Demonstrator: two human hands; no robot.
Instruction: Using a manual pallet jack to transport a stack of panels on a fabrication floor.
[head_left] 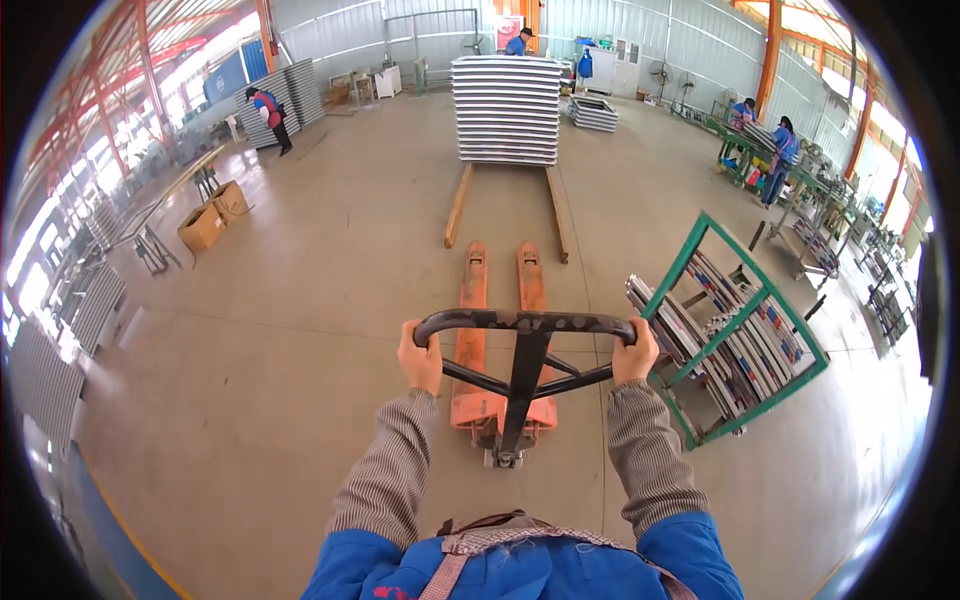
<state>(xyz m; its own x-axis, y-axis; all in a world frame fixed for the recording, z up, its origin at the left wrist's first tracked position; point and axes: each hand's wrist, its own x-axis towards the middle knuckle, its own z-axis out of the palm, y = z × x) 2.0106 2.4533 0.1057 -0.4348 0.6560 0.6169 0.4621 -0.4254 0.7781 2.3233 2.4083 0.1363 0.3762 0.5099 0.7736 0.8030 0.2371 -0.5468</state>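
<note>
Both my hands grip the black, paint-worn handle of a pallet jack. My left hand wraps round its left end, and my right hand is closed round the right end. Beyond the handle, the jack's two orange forks lie low over the floor and point away from me. Ahead of the fork tips stands a tall stack of grey-white frames. Two wooden beams stick out from beneath it toward me, spaced wider than the forks.
A green metal rack holding long profiles stands close on the right. Cardboard boxes sit at the left near a person beside stacked panels. Other people work at benches on the far right, and one person is behind the stack.
</note>
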